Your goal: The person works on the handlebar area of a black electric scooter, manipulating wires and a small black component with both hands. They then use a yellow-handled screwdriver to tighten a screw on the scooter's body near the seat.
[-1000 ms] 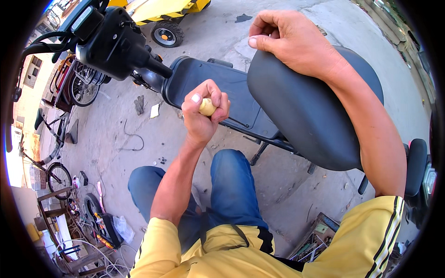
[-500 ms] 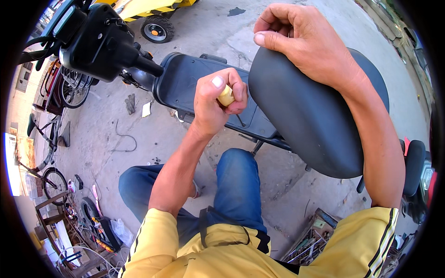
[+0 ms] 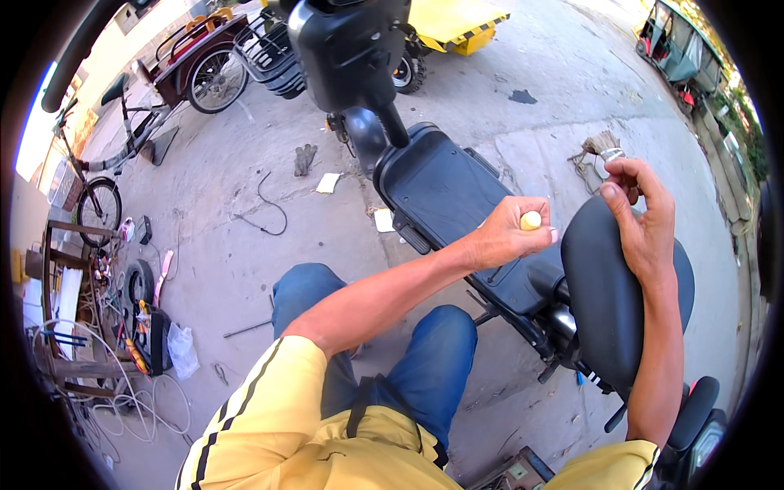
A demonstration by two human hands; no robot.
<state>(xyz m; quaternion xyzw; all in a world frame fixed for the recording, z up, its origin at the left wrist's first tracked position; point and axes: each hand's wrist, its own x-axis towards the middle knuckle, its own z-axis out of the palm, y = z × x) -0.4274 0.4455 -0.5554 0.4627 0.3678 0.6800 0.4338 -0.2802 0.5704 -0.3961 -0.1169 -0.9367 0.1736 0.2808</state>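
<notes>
My left hand [image 3: 508,235] is closed around a small tool with a pale yellow handle [image 3: 531,220], held over the black footboard [image 3: 445,189] of an electric scooter. My right hand [image 3: 641,214] rests on the front top edge of the scooter's black seat [image 3: 608,302], fingers curled over it. The tool's tip is hidden under my left fist. The scooter's steering column and front panel [image 3: 353,49] rise at the top of the view. My knees in blue jeans [image 3: 433,351] are just left of the scooter.
Concrete ground lies all around, with a loose cable [image 3: 265,208], paper scraps [image 3: 328,182] and a small brush [image 3: 603,145]. Bicycles and a cart [image 3: 196,65] stand at the upper left. Tools, wires and a wooden rack [image 3: 90,327] clutter the left edge. A yellow vehicle [image 3: 457,24] is behind.
My view has swung so the scooter now sits to the right. My left hand with the yellow-handled tool has moved right, closer to the seat. My right hand stays on the seat.
</notes>
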